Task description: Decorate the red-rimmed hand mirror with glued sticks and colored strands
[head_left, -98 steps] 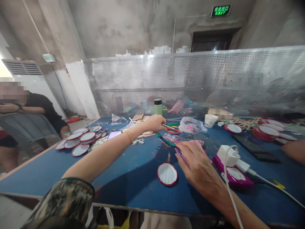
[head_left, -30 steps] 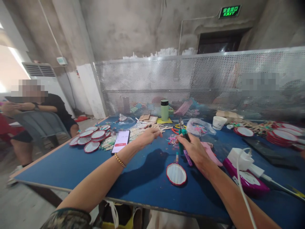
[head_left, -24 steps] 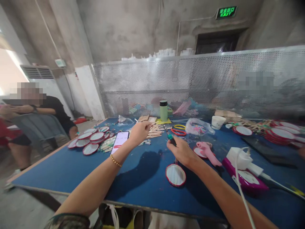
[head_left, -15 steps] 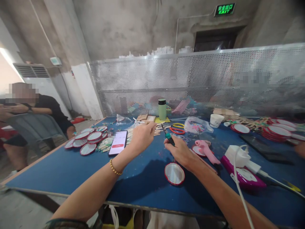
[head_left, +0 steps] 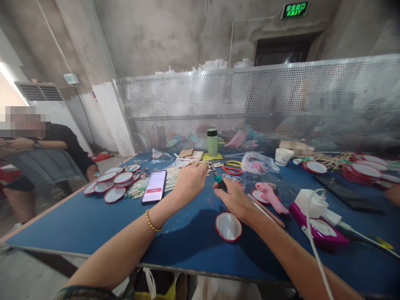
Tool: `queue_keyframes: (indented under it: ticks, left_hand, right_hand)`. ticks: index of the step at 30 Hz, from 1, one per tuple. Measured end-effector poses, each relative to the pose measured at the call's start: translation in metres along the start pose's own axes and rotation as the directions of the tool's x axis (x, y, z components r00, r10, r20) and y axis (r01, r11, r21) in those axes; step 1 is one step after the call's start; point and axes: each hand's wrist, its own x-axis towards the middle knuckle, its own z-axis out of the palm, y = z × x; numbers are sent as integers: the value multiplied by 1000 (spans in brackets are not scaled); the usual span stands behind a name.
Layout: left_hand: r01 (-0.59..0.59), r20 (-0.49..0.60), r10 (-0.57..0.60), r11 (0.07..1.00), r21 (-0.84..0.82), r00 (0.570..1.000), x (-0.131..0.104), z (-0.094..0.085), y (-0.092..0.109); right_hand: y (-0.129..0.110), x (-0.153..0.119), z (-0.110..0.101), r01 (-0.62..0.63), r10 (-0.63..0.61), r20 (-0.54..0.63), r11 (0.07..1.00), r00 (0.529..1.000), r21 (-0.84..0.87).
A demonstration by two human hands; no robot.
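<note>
My right hand (head_left: pixel 233 198) is closed around a slim tool with a black and green handle (head_left: pixel 220 182); its thin metal tip points away and to the left. Close to that tip, my left hand (head_left: pixel 192 181) has its fingers pinched together, and whatever is between them is hidden or too small to make out. Just below my right hand, a round white disc with a red rim (head_left: pixel 228 227) lies on the blue table (head_left: pixel 187 241). A phone (head_left: pixel 154 186) with its screen lit rests left of my left hand.
Several red-rimmed discs (head_left: pixel 114 194) are heaped at left, more at right. A pink glue gun (head_left: pixel 271 196), purple power strip (head_left: pixel 321 229) with white cable, paper cup (head_left: pixel 283 156), pliers (head_left: pixel 232 170), plastic bag (head_left: pixel 259 163) and green bottle (head_left: pixel 212 143) stand around. A person sits at far left.
My left hand has moved slightly right and down, its fingers now curled closer to the tool's tip. The tool has barely shifted in my right hand.
</note>
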Motion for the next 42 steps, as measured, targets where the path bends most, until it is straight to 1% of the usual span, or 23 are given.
queue_keyframes:
  ticks: [6, 12, 20, 27, 35, 42]
  left_hand:
    - [-23, -12, 23, 999, 24, 1000, -1, 0, 1]
    - [-39, -18, 40, 998, 52, 999, -1, 2, 0]
    - [-39, 23, 37, 997, 69, 999, 0, 0, 2]
    - [-42, 50, 36, 990, 131, 998, -1, -1, 5]
    - [-59, 18, 57, 988, 142, 998, -1, 3, 4]
    - [-63, 17, 62, 988, 142, 998, -1, 2, 4]
  right_hand:
    - [-3, 0, -1, -14, 14, -14, 1000, 1000, 20]
    - [-6, 0, -1, -43, 43, 4, 998, 999, 34]
    - [-5, 1, -1, -17, 17, -2, 1000, 1000, 24]
    - [-2, 2, 1, -7, 7, -23, 1000, 1000, 28]
    - [-4, 1, 0, -22, 21, 12, 999, 1000, 28]
    - [-4, 0, -1, -33, 34, -1, 998, 999, 47]
